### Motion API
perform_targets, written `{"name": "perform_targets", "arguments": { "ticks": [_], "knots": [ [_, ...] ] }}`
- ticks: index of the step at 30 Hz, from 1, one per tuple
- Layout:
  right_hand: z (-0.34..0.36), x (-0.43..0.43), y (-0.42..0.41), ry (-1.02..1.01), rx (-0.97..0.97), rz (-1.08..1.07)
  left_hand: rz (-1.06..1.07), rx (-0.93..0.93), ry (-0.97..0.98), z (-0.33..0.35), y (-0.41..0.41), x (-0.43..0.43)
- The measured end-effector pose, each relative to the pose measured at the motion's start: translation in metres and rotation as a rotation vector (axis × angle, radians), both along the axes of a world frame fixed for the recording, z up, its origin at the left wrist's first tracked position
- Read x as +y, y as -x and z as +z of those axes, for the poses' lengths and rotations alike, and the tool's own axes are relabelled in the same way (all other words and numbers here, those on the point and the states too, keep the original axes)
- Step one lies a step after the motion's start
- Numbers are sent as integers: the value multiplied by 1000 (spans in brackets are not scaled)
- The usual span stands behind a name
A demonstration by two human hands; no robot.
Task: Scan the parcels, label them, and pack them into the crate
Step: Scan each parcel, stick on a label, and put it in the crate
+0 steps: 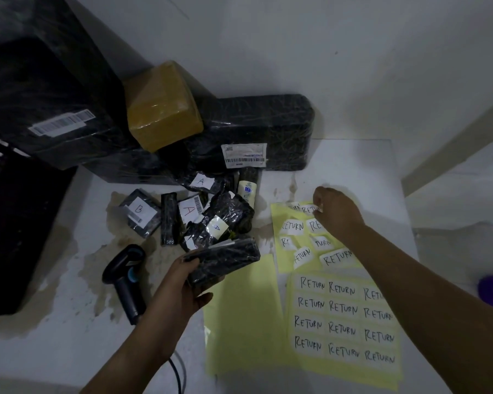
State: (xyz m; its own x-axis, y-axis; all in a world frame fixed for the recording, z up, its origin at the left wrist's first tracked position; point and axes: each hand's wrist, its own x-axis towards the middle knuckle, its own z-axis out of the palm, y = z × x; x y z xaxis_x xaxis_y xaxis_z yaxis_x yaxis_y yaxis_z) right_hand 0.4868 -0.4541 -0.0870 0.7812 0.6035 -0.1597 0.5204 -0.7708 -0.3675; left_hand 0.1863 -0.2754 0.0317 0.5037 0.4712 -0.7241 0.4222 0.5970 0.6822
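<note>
Left grip [187,282] on black parcel [225,261], right grip [337,213] at label sheet [278,251].
My left fingers curl round the parcel over the bench [69,336]; right fingertips pinch a RETURN label [310,209].

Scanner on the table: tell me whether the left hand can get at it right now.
Probably yes, once freed: the scanner lies uncovered just beside the left hand, but that hand grips a black parcel and would need to set it down first.
</note>
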Motion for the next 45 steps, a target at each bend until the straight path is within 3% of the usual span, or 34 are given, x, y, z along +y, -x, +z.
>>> {"name": "perform_targets", "arguments": {
  "ticks": [9, 12, 16, 23, 33, 37, 45],
  "knots": [
    [6, 6, 0, 229, -299, 398, -1, -27, 5, 3, 6, -3],
    [10, 8, -3, 266, -319, 511, 5, -31, 7, 2, 8, -3],
    [14, 12, -4, 333, -278, 582, 17, -36, 8, 1, 12, -3],
    [30, 32, -11, 486, -81, 530, 19, -49, 13, 3, 15, -4],
    [63, 57, 10, 917, 39, 668, 55, -64, 23, 5, 18, -2],
    [64, 45, 8, 796, 258, 548, 58, -53, 27, 7, 24, 0],
    [71, 18, -1, 346, 349, 374, 84, -52, 55, 2, 31, 1]
  ]
}}
